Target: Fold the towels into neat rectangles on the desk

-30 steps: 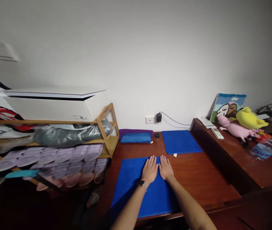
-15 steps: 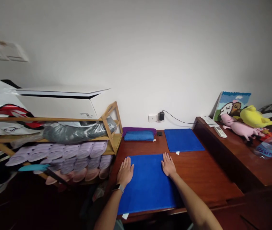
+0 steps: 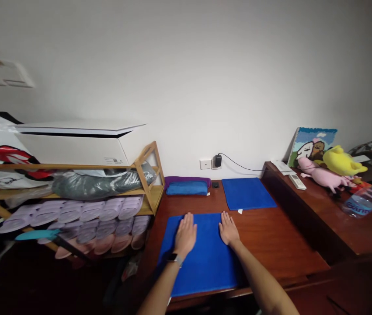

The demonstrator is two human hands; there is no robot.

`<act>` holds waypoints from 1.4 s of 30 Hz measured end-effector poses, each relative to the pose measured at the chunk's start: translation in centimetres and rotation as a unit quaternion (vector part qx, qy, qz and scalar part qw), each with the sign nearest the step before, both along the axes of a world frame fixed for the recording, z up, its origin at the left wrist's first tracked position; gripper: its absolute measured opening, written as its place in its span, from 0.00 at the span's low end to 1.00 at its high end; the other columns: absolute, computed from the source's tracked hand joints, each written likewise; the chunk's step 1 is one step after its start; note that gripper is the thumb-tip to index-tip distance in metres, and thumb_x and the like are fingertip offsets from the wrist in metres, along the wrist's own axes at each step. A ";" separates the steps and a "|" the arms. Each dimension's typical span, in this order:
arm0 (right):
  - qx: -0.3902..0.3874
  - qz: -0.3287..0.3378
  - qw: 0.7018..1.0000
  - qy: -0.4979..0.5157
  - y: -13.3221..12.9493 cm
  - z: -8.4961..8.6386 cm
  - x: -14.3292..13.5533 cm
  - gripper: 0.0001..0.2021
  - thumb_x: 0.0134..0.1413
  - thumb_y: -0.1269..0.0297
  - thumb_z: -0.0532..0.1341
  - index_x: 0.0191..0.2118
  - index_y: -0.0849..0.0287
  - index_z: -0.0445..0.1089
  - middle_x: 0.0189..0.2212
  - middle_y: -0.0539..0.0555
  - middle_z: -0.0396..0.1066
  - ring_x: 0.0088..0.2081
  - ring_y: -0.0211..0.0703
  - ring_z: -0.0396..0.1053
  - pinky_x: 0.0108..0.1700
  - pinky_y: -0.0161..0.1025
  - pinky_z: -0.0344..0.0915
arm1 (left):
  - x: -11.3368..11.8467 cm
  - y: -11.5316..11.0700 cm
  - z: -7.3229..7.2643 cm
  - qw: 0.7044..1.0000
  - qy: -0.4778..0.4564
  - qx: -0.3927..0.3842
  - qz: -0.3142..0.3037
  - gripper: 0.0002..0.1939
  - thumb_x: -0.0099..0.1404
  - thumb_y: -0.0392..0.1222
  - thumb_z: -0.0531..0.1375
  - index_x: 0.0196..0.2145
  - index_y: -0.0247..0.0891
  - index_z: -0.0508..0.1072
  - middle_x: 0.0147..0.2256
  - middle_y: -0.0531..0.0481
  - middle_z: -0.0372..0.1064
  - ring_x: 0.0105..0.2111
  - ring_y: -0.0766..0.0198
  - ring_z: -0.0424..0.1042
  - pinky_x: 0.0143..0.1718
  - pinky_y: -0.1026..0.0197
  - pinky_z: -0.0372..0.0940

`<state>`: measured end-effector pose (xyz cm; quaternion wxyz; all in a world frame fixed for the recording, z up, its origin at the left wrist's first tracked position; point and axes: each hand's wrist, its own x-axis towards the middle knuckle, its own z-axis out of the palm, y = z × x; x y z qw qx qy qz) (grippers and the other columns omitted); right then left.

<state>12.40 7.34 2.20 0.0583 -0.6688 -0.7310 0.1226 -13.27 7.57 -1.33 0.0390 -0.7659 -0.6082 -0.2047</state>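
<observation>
A blue towel [image 3: 205, 262] lies spread flat on the brown wooden desk [image 3: 271, 232], its near edge along the desk's front edge. My left hand [image 3: 186, 236], with a watch on the wrist, rests flat on the towel's upper middle, fingers stretched forward. On the towel's far right edge lies my right hand [image 3: 228, 229], also flat, fingers extended. Neither hand grips anything. Behind them, a second blue towel [image 3: 248, 194] is laid flat near the wall. To its left are a folded blue cloth [image 3: 186, 188] and a purple cloth [image 3: 172, 179] behind it.
At left stands a wooden rack [image 3: 153, 192] with slippers [image 3: 110, 209] and a white box [image 3: 74, 148]. A raised desk at right bears a remote control [image 3: 297, 182], pink plush toy [image 3: 323, 175], yellow plush toy [image 3: 343, 161] and plastic bottle [image 3: 366, 200]. A black adapter [image 3: 218, 160] sits in the wall socket.
My left hand has moved right, from the towel's left edge onto its upper middle. The right hand stays at the far right edge. The view has shifted slightly.
</observation>
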 end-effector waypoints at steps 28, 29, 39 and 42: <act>0.031 0.011 0.999 -0.007 -7.4 -1.0 0.0 0.34 0.79 0.53 0.36 0.81 0.63 0.42 0.81 0.54 0.39 0.81 0.44 0.38 0.80 0.46 0.36 | -8.6 -5.4 0.2 0.997 -0.005 -0.013 0.077 0.35 0.79 0.49 0.41 0.75 0.30 0.60 0.73 0.34 0.63 0.74 0.46 0.61 0.76 0.38 0.55; 0.026 0.013 1.000 -0.009 -8.0 -1.4 0.0 0.34 0.79 0.53 0.36 0.81 0.64 0.43 0.80 0.55 0.39 0.81 0.45 0.39 0.80 0.46 0.37 | -8.0 -5.7 0.6 0.997 -0.006 0.001 0.072 0.35 0.79 0.49 0.41 0.75 0.30 0.60 0.73 0.34 0.62 0.74 0.46 0.60 0.76 0.37 0.55; 0.073 0.022 0.997 0.012 -8.3 -3.0 0.3 0.33 0.78 0.55 0.40 0.80 0.64 0.48 0.79 0.58 0.45 0.80 0.50 0.45 0.79 0.51 0.45 | -1.3 -14.0 0.0 0.992 0.044 0.012 -0.117 0.33 0.82 0.53 0.47 0.78 0.43 0.52 0.74 0.45 0.61 0.73 0.54 0.63 0.73 0.47 0.62; 0.085 0.025 0.996 0.027 -8.4 -3.3 0.5 0.33 0.78 0.55 0.41 0.80 0.62 0.50 0.79 0.57 0.46 0.79 0.52 0.47 0.79 0.53 0.47 | -6.5 -16.5 -2.0 0.999 0.036 -0.013 -0.030 0.34 0.81 0.55 0.46 0.78 0.41 0.54 0.75 0.44 0.59 0.74 0.50 0.62 0.73 0.43 0.62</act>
